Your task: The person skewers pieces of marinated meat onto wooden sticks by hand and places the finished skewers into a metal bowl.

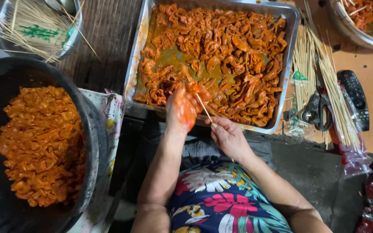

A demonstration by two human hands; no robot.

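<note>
the big dark pan point(92, 142) on the left is heaped with skewered orange meat, so much looks done, yet the metal tray point(291, 51) ahead holds plenty of loose marinated pieces point(234, 47) and bundles of bare sticks point(324, 73) lie to the right. the sauce-coated left hand point(182, 108) pinches a meat piece point(191, 86) over the tray's near edge, feeding it onto a thin skewer point(204, 108) whose lower end the right hand point(227, 136) pinches between its fingertips.

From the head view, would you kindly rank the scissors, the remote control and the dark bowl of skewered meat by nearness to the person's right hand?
1. Scissors, just to the right of the right hand, on the loose skewers.
2. Remote control, farther right, beyond the scissors.
3. Dark bowl, far across on the left side.
</note>
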